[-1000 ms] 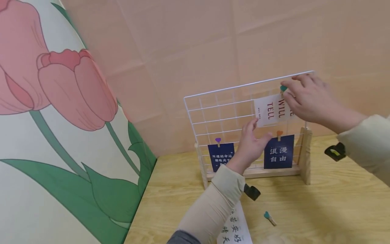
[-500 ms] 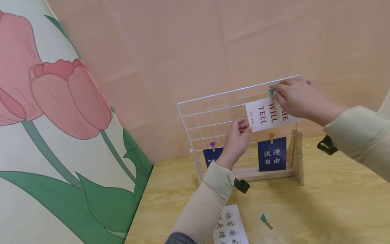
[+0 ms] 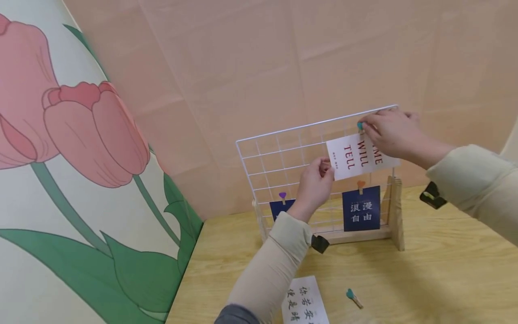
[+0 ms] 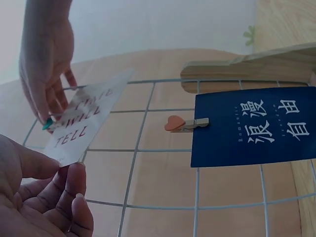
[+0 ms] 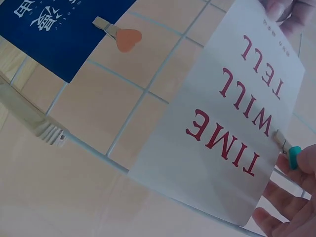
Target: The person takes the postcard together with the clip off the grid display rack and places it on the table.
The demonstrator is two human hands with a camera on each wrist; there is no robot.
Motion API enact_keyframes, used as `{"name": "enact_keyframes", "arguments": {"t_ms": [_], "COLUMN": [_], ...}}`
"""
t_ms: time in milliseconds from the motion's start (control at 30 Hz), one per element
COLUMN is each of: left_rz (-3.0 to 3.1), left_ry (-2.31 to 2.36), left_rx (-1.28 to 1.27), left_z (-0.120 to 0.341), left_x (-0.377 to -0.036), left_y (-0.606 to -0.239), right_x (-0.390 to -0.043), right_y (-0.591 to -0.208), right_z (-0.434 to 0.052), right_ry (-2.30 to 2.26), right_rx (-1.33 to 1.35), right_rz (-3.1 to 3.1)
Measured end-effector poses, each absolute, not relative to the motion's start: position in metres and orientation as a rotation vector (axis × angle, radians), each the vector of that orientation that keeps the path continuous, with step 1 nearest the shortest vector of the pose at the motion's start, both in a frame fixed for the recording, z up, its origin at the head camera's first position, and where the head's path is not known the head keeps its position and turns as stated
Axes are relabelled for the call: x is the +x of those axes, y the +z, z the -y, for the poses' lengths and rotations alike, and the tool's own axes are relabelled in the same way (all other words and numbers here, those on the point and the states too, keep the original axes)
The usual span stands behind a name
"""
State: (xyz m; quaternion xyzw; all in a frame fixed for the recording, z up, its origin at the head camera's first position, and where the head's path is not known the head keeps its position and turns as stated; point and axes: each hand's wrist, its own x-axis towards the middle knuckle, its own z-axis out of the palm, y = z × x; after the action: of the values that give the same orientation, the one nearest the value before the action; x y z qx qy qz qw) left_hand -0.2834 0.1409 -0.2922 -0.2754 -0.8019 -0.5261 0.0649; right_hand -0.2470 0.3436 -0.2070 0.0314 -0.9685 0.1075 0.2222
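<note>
Since a second ago the left hand has risen to pinch the lower corner of the white "TIME WILL TELL" card, steadying it against the white wire grid. Right hand fingers squeeze a teal-heart wooden clip at the card's top edge, below the grid's top rail.

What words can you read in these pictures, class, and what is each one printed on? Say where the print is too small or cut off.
"TIME WILL TELL": white card, pinched by left hand and right hand; small print beside TELL is unreadable.
"浪漫自由": right blue card; its small Latin line is unreadable.
Left blue card: text hidden.
Paper on the table: brush characters cut off, partly "你若安好".
</note>
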Motion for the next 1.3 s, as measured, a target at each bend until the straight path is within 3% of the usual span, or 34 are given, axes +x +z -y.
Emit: {"name": "enact_keyframes", "arguments": {"t_ms": [267, 600, 1300], "left_rz": [2.431, 2.416, 2.419], "left_ry": [-1.557, -1.482, -1.403], "left_rx": [-0.865, -0.889, -0.897], "left_z": [-0.142, -0.137, -0.139], "left_x": [-0.294, -0.301, -0.301], "left_y": [-0.293, -0.29, -0.291], "right_x": [-0.245, -0.25, -0.251], "right_y": [-0.204, -0.205, -0.208], "right_z": [-0.345, -0.359, -0.36], "right_ry": [0.335, 0.349, 0.382], "right_rx": [0.08, 0.301, 0.277], "right_rz": [2.68, 2.629, 2.533]}}
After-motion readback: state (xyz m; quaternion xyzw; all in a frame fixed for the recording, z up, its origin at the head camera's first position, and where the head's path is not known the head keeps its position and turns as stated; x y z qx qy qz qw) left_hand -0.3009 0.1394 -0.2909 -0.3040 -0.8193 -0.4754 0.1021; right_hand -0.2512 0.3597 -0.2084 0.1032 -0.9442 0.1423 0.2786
